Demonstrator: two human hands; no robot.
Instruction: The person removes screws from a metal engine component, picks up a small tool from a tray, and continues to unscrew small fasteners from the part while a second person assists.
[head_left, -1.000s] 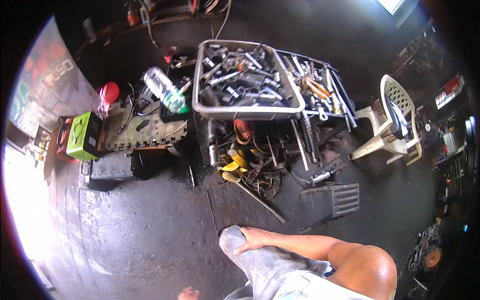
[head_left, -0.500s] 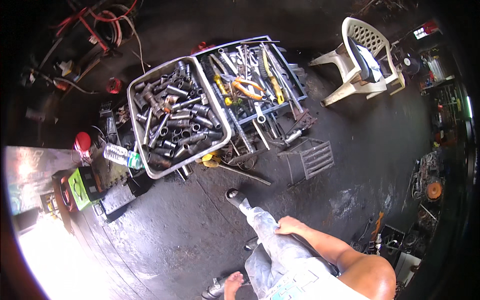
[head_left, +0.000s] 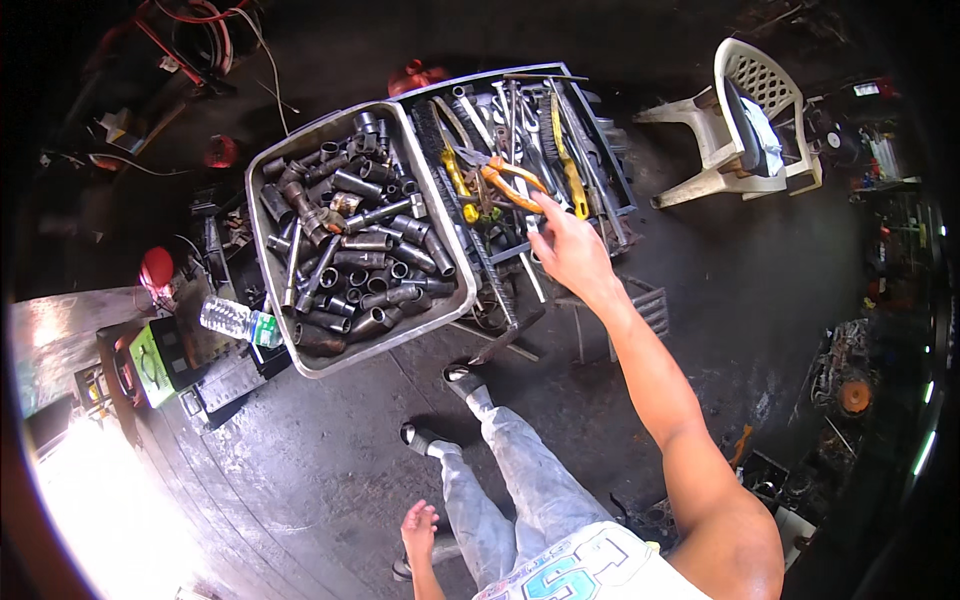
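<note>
reaching out over a rack of hand tools, the right hand is extended at full arm's length, palm down, fingers spread and loosely open; it grips nothing. the tip of its forefinger sits at or just short of the orange-handled pliers, which lie on the rack directly beyond the fingertips; contact cannot be confirmed from this view. just to the far side of the pliers lies a yellow-handled tool, with long wrenches and bars running alongside it, all above the hand in the picture. to the hand's left, beside the pliers, lies another yellow-handled tool.

further to the left of the right hand, well clear of it, a metal tray holds a heap of dark sockets packed against one another. beyond the tray's near-left corner a clear plastic bottle lies on its side, and past that sits a green box.

the left hand hangs low beside the person's leg, far from the rack, fingers relaxed and open, holding nothing. between the two hands the person's feet in dark sandals stand on the dark floor.

to the right of the right hand, well apart, stands a white plastic chair.
</note>
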